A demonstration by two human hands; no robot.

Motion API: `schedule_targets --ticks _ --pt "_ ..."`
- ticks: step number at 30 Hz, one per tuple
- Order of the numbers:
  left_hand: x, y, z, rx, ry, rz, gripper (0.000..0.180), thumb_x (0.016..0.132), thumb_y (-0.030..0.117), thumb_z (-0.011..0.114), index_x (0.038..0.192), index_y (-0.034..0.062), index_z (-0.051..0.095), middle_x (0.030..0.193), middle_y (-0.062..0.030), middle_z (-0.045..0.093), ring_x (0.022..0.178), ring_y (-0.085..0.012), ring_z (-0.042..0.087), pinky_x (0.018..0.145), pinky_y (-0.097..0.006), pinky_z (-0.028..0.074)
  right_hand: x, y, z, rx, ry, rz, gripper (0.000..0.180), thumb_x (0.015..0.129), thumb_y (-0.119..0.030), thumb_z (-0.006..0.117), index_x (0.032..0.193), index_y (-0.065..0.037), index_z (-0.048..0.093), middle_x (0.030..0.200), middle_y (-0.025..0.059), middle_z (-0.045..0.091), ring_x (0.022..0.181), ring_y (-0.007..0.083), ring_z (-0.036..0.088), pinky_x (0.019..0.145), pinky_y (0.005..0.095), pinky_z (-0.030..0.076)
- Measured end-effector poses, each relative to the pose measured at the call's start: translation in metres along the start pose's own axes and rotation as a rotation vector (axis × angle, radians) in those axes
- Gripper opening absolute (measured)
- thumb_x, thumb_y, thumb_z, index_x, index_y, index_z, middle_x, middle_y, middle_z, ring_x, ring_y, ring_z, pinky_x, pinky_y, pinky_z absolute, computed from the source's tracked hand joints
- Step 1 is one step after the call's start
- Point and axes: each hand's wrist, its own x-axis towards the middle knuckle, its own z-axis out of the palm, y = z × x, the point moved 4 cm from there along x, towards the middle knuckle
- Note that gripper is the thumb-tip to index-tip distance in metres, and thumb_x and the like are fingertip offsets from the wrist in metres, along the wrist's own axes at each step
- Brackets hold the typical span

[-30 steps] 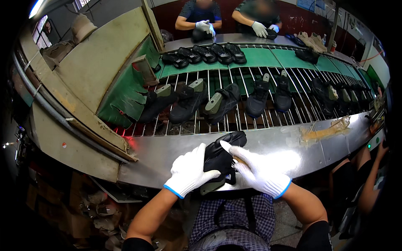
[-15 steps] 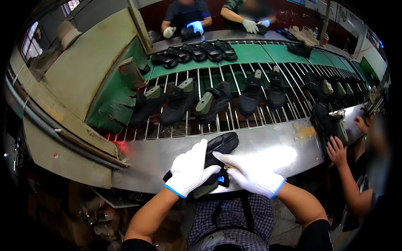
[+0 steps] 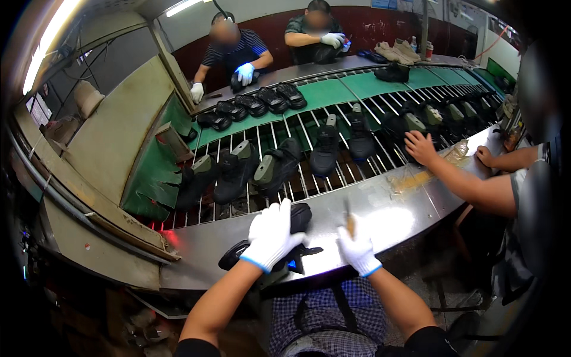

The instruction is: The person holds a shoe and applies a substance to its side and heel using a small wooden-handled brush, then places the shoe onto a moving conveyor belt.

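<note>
My left hand (image 3: 273,235), in a white knit glove with a blue cuff, grips a black shoe (image 3: 301,218) on the metal bench edge, its fingers reaching over the top. A dark green shoe last (image 3: 275,278) shows below that hand, and a black sole-like piece (image 3: 233,256) sticks out to its left. The palm hides how these parts join. To the right and apart from the shoe, my gloved right hand (image 3: 358,249) is closed round a thin tool with a yellow-brown handle (image 3: 351,225). Its narrow tip points away and is blurred.
Black shoes on green lasts (image 3: 277,163) lie across the metal roller conveyor (image 3: 300,178). Behind them, several black soles (image 3: 253,106) line a green belt (image 3: 324,93). Two gloved co-workers work opposite. A co-worker's bare hand (image 3: 421,149) reaches over shoes at right. A panel (image 3: 134,137) bounds the left.
My right hand has drawn back rightward from the shoe with the tool. My left hand stays on the shoe. The co-worker's hand at right has moved farther onto the conveyor. The view has tilted up.
</note>
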Motion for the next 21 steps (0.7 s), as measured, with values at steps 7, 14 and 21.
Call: schedule_targets --ticks 7,14,21 --pt "-0.026 0.023 -0.077 -0.159 0.327 0.205 0.075 0.073 0.041 0.094 0.131 0.0048 0.062 0.116 -0.0182 0.070 0.099 -0.0372 0.074 0.087 -0.045 0.061 0.005 0.004 -0.009 -0.077 -0.035 -0.076 0.057 0.098 -0.032 0.073 0.144 -0.002 0.057 0.112 0.0220 0.074 0.098 0.0359 0.077 0.088 0.0437 0.060" --pt "-0.136 -0.056 -0.056 -0.267 0.301 0.045 0.100 0.068 0.029 0.098 0.150 0.0055 0.047 0.128 -0.0204 0.065 0.109 -0.0427 0.070 0.094 -0.047 0.060 -0.004 -0.030 0.021 0.261 -0.322 0.300 0.047 0.106 -0.027 0.064 0.143 0.001 0.053 0.096 0.0115 0.065 0.078 0.0184 0.063 0.070 0.0343 0.052" --pt "-0.131 -0.079 0.000 -0.178 0.204 -0.084 0.101 0.078 0.051 0.090 0.156 0.0051 0.045 0.137 -0.0214 0.062 0.126 -0.0401 0.062 0.107 -0.049 0.052 -0.021 -0.124 0.037 -0.158 -0.537 -0.232 0.048 0.100 -0.028 0.072 0.137 -0.001 0.057 0.117 0.0229 0.068 0.107 0.0365 0.070 0.094 0.0431 0.056"
